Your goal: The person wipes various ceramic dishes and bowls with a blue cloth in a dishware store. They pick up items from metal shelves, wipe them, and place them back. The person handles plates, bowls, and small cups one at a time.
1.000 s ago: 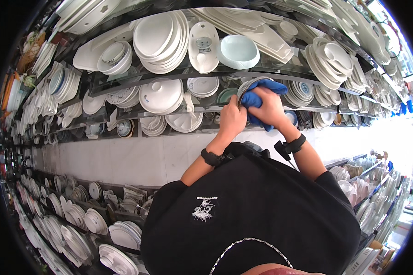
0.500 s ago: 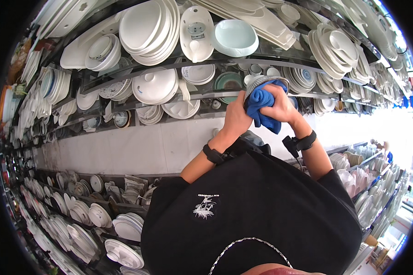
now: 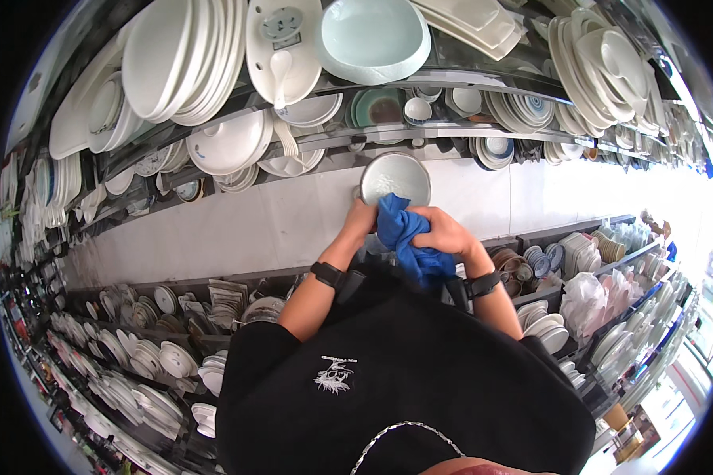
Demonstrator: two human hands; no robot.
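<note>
A round white bowl (image 3: pixel 396 172) with a darker rim is tilted so its pale inside faces me. My left hand (image 3: pixel 362 218) grips the bowl at its lower left edge, fingers partly hidden behind it. A crumpled blue cloth (image 3: pixel 408 229) is bunched in my right hand (image 3: pixel 442 231), whose fingers are closed round it. The upper end of the cloth touches the bowl's near rim, and its lower end hangs toward my black shirt.
Ahead, shelves carry stacked white plates (image 3: pixel 162 59), a pale blue-green dish (image 3: pixel 372 38), an oval dish with a spoon (image 3: pixel 284 59) and small bowls (image 3: pixel 417 111). A pale floor aisle (image 3: pixel 238 218) runs between these and crowded lower shelves with more plates (image 3: pixel 547 328).
The bowl and both hands have come down and nearer, away from the shelf. The bowl has turned so its inside shows, and the cloth hangs looser. My view has shifted forward.
</note>
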